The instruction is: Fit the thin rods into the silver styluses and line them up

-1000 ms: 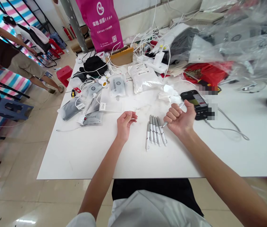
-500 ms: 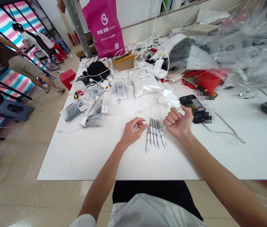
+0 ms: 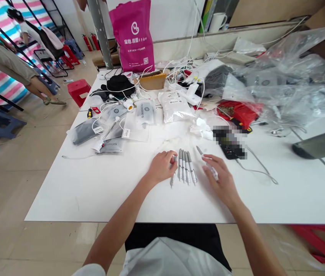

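Observation:
Several white pens with grey ends lie side by side as a row of pens on the white table. At the left end of the row, my left hand has its fingers closed around another pen, partly hidden by them. To the right of the row, my right hand holds a similar pen between thumb and fingers. Its grey end points away from me and to the left, apart from the others.
Bagged grey items and cables crowd the table's left. Behind lie a white package and crumpled tissue. A phone with its cable and a dark cylinder are at right. People stand and sit far left.
My right hand has lowered and turned, bringing its pen down beside the row. My left hand has closed on the leftmost pen, which has shifted slightly away from the others.

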`<state>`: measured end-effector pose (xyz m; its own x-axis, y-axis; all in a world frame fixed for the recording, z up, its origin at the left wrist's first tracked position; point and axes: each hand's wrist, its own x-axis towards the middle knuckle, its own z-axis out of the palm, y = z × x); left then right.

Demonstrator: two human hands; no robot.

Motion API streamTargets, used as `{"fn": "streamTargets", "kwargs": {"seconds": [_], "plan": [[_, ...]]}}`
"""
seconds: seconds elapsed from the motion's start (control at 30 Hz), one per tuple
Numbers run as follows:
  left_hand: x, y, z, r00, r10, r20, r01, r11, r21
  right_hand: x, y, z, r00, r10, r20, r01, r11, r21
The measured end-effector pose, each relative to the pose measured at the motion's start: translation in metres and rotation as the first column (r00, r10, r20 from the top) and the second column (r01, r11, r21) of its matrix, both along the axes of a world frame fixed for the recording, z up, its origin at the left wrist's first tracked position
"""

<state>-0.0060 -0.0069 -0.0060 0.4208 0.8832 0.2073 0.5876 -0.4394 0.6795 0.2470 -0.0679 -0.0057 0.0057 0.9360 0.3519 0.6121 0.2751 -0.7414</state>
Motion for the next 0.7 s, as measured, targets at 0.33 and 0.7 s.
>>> {"fn": "streamTargets", "kwargs": {"seconds": [0.33, 0.7], "plan": [[0.001, 0.000, 0.001, 0.995, 0.072, -0.069, -0.070, 0.997, 0.033, -0.011, -0.030, -0.017, 0.920, 0.131, 0.369, -0.159, 0.986, 0.048], [-0.002, 0.004, 0.000, 0.934, 0.266, 0.237, -0.224, 0.956, -0.190, -0.016, 0.010, -0.006, 0.961, 0.141, 0.237, -0.141, 0.990, -0.015]]}}
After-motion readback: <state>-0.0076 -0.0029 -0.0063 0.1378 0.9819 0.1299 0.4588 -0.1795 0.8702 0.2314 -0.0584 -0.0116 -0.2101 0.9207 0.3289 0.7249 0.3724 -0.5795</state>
